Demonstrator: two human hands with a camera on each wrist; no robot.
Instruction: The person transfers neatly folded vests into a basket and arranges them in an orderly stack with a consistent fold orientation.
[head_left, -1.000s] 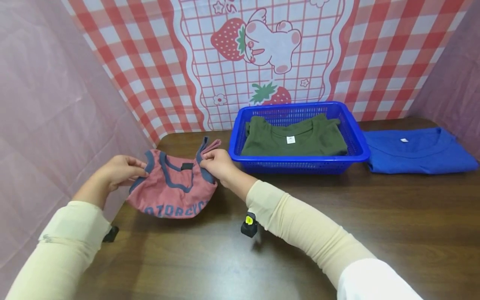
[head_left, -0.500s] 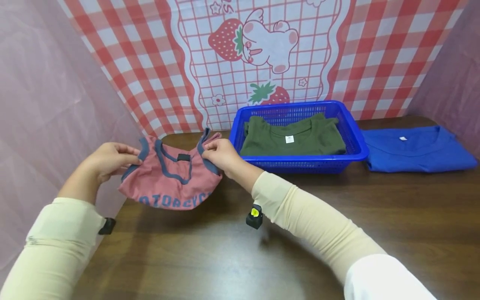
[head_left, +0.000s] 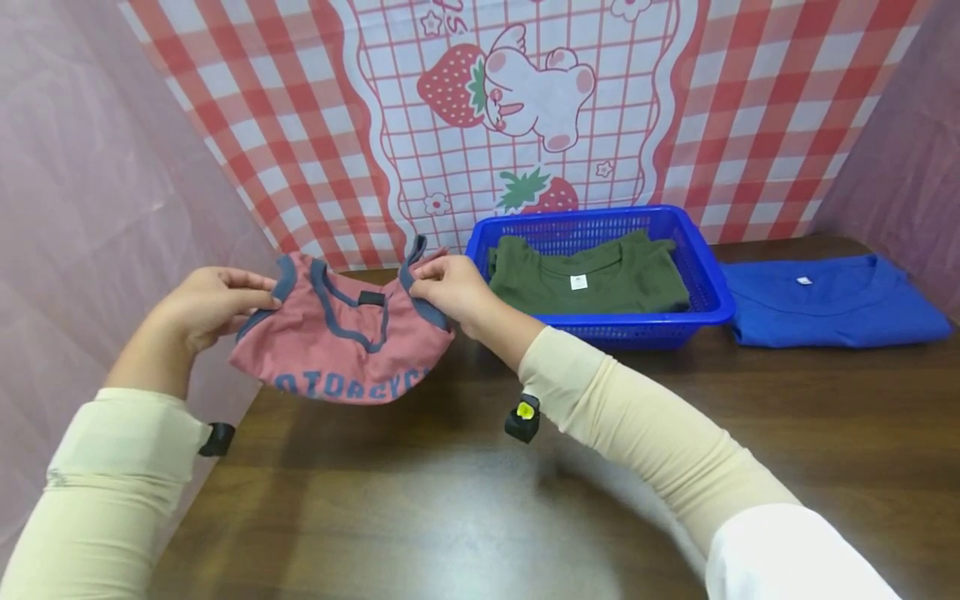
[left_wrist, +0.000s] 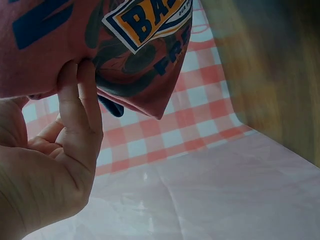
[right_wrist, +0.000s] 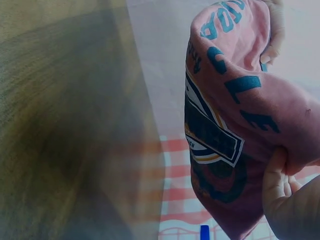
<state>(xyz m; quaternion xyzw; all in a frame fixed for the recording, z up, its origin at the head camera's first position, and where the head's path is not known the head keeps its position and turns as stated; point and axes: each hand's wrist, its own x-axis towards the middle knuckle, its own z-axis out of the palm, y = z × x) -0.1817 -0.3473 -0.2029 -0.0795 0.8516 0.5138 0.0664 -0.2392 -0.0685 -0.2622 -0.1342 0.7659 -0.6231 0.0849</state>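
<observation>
A pink sleeveless shirt (head_left: 345, 350) with grey-blue trim and dark lettering hangs above the left part of the table, held up between both hands. My left hand (head_left: 217, 304) pinches it at the trimmed armhole on the left. At the opposite armhole, my right hand (head_left: 457, 292) grips the cloth between thumb and fingers. The left wrist view shows the left hand (left_wrist: 65, 130) with fingers against the cloth, beside a printed badge on the shirt (left_wrist: 135, 85). In the right wrist view the right hand (right_wrist: 290, 195) holds the shirt (right_wrist: 230, 120) by its side.
A blue plastic basket (head_left: 716, 308) stands at the back, holding a folded dark green shirt (head_left: 600, 283). Right of it lies a folded blue shirt (head_left: 832, 304) on the wooden table (head_left: 465, 500). A red-checked cloth (head_left: 540, 100) hangs behind, with a pink curtain (head_left: 97, 208) on the left.
Both hands have raised the pink shirt away from me, toward the back cloth, and moved slightly apart. The basket and the other shirts stay in place.
</observation>
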